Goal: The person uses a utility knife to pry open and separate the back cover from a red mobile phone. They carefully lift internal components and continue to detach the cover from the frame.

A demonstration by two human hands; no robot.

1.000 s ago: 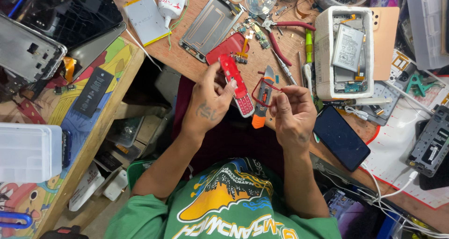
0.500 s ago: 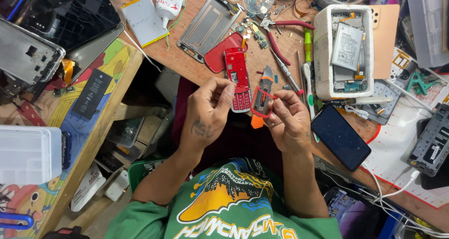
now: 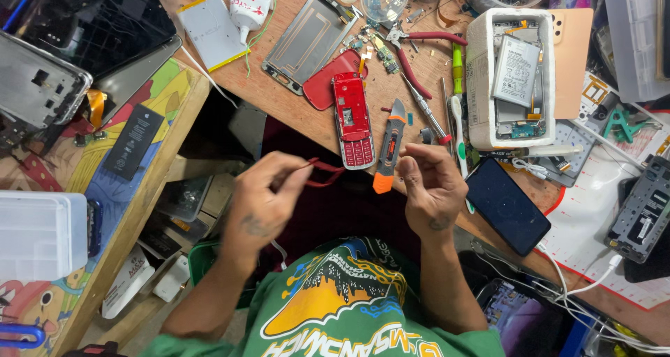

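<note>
My left hand (image 3: pixel 269 198) pinches a thin red curved strip (image 3: pixel 324 175) and holds it over my lap, below the bench edge. Just beyond it a red keypad phone (image 3: pixel 352 120) with its back open lies on the wooden bench (image 3: pixel 293 109), beside its red back cover (image 3: pixel 326 81). A grey and orange knife-like tool (image 3: pixel 389 147) rests next to the phone, its orange end over the bench edge. My right hand (image 3: pixel 429 189) hovers right of that tool with fingers curled and pinched together; I see nothing in it.
Red-handled pliers (image 3: pixel 419 57), a green screwdriver (image 3: pixel 457 71) and a silver phone frame (image 3: pixel 307 39) lie further back. A white foam box (image 3: pixel 478 78) holds an opened phone. A black phone (image 3: pixel 506 203) lies at right, and a white plastic box (image 3: pixel 38 235) at left.
The red phone and the orange tool have left my hands and now lie on the bench. My hands have drawn back toward me, the left now holding a red strip.
</note>
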